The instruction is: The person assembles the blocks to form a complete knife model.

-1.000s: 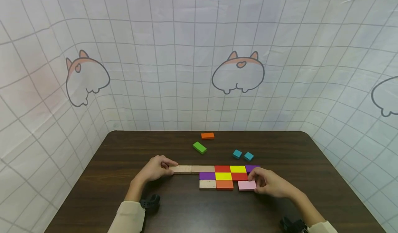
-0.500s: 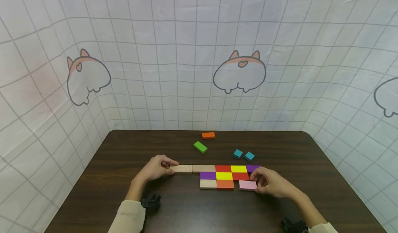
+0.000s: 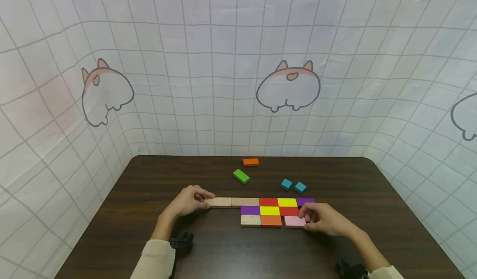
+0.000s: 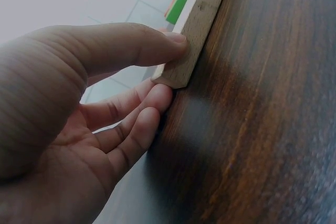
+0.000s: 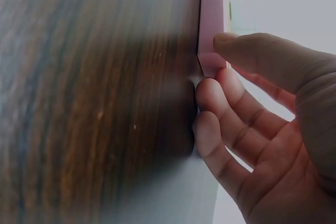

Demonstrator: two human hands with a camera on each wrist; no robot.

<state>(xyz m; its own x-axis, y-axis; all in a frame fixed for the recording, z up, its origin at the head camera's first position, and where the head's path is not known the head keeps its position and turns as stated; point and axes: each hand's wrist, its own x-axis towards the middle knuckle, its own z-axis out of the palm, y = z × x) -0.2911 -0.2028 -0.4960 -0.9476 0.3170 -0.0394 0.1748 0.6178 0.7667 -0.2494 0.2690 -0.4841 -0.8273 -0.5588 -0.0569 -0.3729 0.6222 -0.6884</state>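
- White cloth printed with grey squares and cartoon animals hangs behind and on both sides of a dark brown table.
- At the left, the person's left hand grips the left end of a long wooden block between thumb and fingers; the block lies flat.
- Rightward from it, in one far row, run a second wooden block, a red block, a yellow block and a purple block.
- Middle row, left to right: another purple block, another yellow block, another red block.
- Nearest row: a short wooden block touching an orange block, then, past a slim gap, a pink block.
- The right hand pinches that pink block at its right end, thumb on its near side.
- Farther back lie a green block, a second orange block near the far edge, and two blue blocks close together, farther right.
- Cream sleeves and black straps show at both wrists.
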